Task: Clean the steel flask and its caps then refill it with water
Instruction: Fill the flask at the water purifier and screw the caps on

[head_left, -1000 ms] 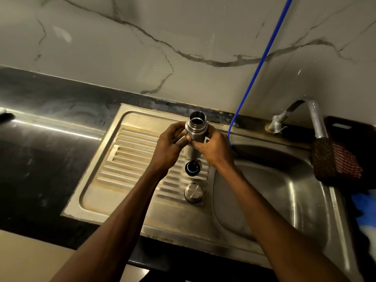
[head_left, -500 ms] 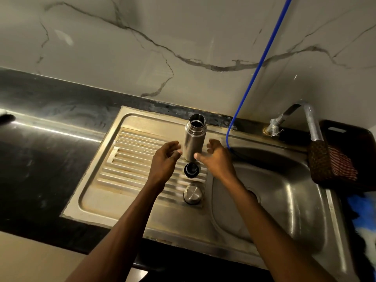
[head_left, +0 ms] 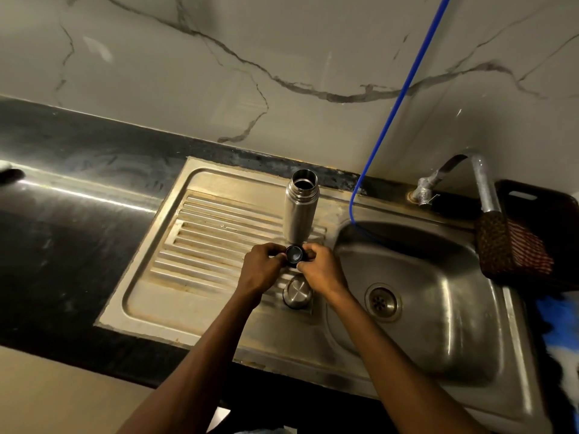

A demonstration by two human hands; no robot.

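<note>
The steel flask point(head_left: 300, 211) stands upright and uncapped on the ribbed drainboard point(head_left: 203, 239) of the sink. Just in front of it, the small black inner cap point(head_left: 294, 254) is pinched from both sides by my left hand point(head_left: 263, 267) and my right hand point(head_left: 322, 267). The steel outer cap point(head_left: 297, 295) rests on the drainboard below my hands, close to the basin's edge. Neither hand touches the flask.
The sink basin point(head_left: 438, 308) with its drain point(head_left: 383, 301) lies to the right. A tap point(head_left: 470, 180) stands behind it, and a blue hose point(head_left: 398, 101) hangs down into the basin. A brown scrubber point(head_left: 510, 245) hangs at the right. Black countertop point(head_left: 72, 220) stretches left.
Both hands let go of the flask, which now stands alone on the drainboard. They moved down toward me and closed on the black inner cap.
</note>
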